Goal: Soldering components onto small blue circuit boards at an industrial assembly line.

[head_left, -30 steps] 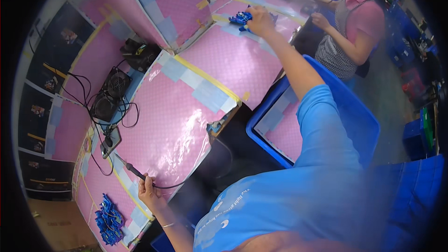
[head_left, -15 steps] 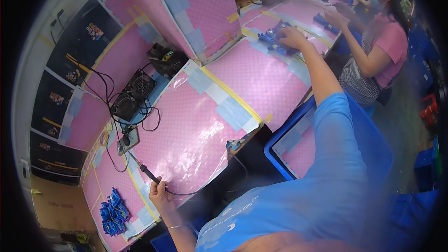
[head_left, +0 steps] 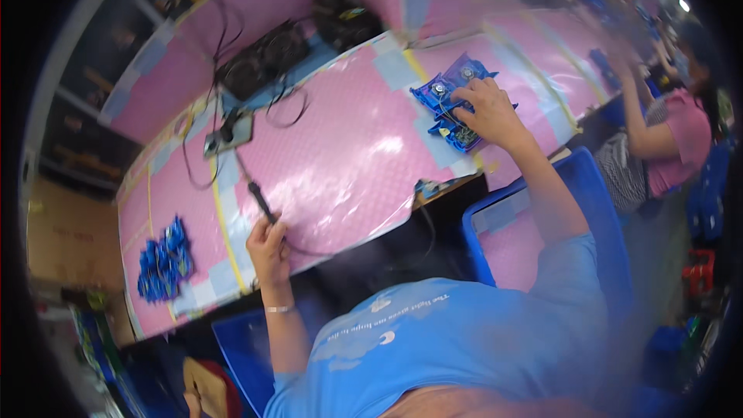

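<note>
1. Below us, from head height, stretches a workbench [head_left: 340, 162] covered in pink checked sheeting, with yellow and pale-blue tape strips.
2. At the near middle, we see the left hand [head_left: 268, 249] clenched around the dark handle of a soldering iron [head_left: 261, 198]; its thin shaft points far and left, toward a small tray [head_left: 234, 135]. We cannot tell whether the tip touches it.
3. Farther right, the right hand [head_left: 491, 112] curls its fingers over a cluster of blue plastic parts [head_left: 439, 94], grasping its right side; the cluster lies on the bench and shows round metallic pieces and thin wires.
4. Near left, we find a second blue pile [head_left: 165, 265].
5. Far left stand black fans [head_left: 265, 59].
6. Right of the bench, we notice a blue bin [head_left: 602, 195] and a co-worker in pink [head_left: 675, 139].
</note>
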Demonstrator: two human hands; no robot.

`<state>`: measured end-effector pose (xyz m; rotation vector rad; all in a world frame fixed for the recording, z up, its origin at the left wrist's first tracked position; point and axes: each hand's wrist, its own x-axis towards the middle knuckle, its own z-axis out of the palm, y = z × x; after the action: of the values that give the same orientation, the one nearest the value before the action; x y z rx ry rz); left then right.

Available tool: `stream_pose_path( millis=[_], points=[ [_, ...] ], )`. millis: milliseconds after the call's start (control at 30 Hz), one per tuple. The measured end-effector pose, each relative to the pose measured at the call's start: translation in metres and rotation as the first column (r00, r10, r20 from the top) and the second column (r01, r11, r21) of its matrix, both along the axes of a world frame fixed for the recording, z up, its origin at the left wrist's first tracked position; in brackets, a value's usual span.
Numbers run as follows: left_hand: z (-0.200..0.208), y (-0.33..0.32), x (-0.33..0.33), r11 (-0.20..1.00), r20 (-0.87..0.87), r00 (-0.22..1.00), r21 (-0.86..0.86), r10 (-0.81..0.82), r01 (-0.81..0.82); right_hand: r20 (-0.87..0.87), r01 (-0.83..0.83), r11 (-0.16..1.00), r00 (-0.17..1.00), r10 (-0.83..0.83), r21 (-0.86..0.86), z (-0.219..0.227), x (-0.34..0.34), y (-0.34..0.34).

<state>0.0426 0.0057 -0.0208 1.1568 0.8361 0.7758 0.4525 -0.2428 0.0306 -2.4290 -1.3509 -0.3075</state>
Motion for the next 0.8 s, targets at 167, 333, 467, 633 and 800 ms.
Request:
stream_pose_path(
  millis=[167,333,467,633,800],
  points=[
    [0.004,-0.006,0.002,0.997,0.024,0.997,0.015,-0.074,0.074,0.046,-0.198,0.980,0.979,0.198,-0.007,0.000,-0.078,0.059],
    [-0.005,-0.005,-0.006,0.994,0.107,0.988,-0.013,-0.111,0.113,0.035,-0.302,0.952,0.952,0.303,-0.046,-0.008,-0.156,0.115],
    [0.006,-0.021,-0.013,0.993,0.206,0.973,-0.033,-0.107,0.116,-0.041,-0.361,0.932,0.932,0.361,0.000,-0.005,-0.214,0.140],
    [0.028,-0.042,-0.041,0.997,0.149,0.988,0.074,-0.044,0.033,0.155,-0.521,0.778,0.852,0.500,0.351,0.021,-0.273,0.133],
    [0.028,-0.056,-0.044,0.966,0.072,0.982,0.206,-0.175,0.157,-0.021,-0.744,0.536,0.577,0.816,0.399,0.004,-0.287,0.116]
  ],
)
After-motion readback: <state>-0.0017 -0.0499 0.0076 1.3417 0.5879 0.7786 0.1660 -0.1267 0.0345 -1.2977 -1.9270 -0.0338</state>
